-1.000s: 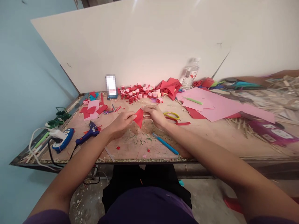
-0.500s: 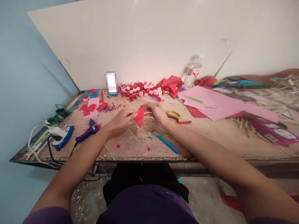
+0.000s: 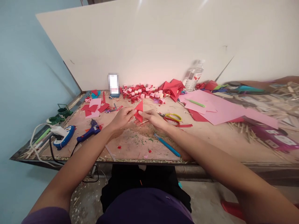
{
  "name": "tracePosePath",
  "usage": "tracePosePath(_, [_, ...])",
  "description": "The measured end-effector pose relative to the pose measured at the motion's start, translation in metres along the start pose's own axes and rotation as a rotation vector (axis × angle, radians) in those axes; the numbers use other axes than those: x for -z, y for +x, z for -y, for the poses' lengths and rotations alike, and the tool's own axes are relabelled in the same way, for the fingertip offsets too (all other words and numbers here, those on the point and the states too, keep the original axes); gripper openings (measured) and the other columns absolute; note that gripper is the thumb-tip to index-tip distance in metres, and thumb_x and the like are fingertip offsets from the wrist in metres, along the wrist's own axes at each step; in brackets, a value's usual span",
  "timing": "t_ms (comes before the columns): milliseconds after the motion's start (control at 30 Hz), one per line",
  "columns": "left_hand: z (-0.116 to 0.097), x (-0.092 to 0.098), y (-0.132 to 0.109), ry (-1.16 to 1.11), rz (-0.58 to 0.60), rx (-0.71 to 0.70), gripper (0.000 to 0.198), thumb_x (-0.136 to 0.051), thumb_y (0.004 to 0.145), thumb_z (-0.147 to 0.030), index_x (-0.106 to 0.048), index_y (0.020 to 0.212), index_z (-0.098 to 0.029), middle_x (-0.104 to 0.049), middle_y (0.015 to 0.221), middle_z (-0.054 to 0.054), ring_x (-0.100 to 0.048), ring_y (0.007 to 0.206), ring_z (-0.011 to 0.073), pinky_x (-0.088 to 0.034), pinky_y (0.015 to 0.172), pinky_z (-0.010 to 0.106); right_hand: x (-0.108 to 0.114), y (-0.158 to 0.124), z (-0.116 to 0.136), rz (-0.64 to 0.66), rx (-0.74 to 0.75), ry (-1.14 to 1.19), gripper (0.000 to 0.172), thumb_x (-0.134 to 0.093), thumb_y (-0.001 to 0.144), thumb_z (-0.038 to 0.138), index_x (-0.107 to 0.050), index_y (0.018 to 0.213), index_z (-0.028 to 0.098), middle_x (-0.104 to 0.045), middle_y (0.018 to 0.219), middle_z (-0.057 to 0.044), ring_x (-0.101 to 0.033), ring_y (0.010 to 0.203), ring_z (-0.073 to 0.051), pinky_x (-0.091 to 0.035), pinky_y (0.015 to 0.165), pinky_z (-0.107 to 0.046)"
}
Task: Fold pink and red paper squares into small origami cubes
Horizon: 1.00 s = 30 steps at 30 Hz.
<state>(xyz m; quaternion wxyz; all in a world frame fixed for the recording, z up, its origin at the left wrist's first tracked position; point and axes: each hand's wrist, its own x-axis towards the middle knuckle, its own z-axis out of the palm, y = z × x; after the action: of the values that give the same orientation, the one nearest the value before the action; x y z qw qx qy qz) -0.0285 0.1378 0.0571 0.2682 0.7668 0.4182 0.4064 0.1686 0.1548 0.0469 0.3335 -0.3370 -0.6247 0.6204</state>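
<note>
A folded piece of red paper with a pointed top is held up between my two hands, above the tabletop. My left hand pinches its left edge between thumb and fingers. On the other side my right hand presses its thumb on the lower right part, with the fingers behind the paper. Just right of that hand lie scissors with yellow and red handles. A blue pen-shaped tool rests nearer the table's front edge.
Small red and pink paper cubes are heaped at the back, beside a phone. A blue glue gun and power strip lie left. Pink sheets, a plastic bottle and wooden sticks occupy the right.
My right hand has come down from the paper's top right edge, and its thumb now presses on the front. The paper has turned so its point faces up. My left hand keeps its pinch.
</note>
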Motion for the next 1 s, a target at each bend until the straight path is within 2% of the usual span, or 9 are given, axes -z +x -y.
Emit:
tracePosePath(300, [-0.0015,0.0010,-0.0008,-0.046,-0.027,0.011,0.043,-0.048,0.100,-0.039,-0.039,0.062,-0.020,-0.044,0.051,-0.006,-0.040,0.047,0.0095,-0.033,0.056,0.027,0.0025,0.0007,-0.0007,-0.011,0.048,-0.041,0.048,-0.076,0.080,0.060,-0.079,0.085,0.013,-0.080,0.082,-0.011,-0.073,0.070,-0.020,-0.059,0.069,-0.029])
tracePosePath(500, [0.0013,0.0012,0.0003,-0.064,-0.071,0.042,0.041,-0.048,0.099,-0.042,-0.040,0.065,-0.020,-0.044,0.051,-0.006,-0.040,0.046,0.0093,-0.031,0.053,0.026,0.0041,0.0004,-0.0025,0.016,-0.027,-0.046,0.048,-0.076,0.081,0.060,-0.078,0.088,0.012,-0.080,0.087,-0.013,-0.076,0.076,-0.022,-0.059,0.069,-0.028])
tracePosePath(700, [0.0018,0.0021,0.0008,-0.063,-0.087,0.053,0.044,-0.049,0.099,-0.044,-0.039,0.064,-0.021,-0.044,0.050,-0.006,-0.040,0.045,0.0096,-0.031,0.052,0.027,0.0046,0.0020,-0.0042,0.029,0.003,-0.047,0.048,-0.080,0.077,0.059,-0.075,0.079,0.011,-0.078,0.075,-0.013,-0.074,0.066,-0.019,-0.058,0.065,-0.028])
tracePosePath(1000, [0.0023,0.0036,0.0019,-0.111,-0.145,0.044,0.045,-0.049,0.100,-0.046,-0.038,0.064,-0.021,-0.043,0.050,-0.006,-0.039,0.045,0.0095,-0.033,0.054,0.027,0.0055,0.0011,-0.0032,0.046,-0.011,-0.065,0.049,-0.080,0.076,0.060,-0.075,0.079,0.011,-0.078,0.074,-0.013,-0.074,0.067,-0.019,-0.057,0.064,-0.027])
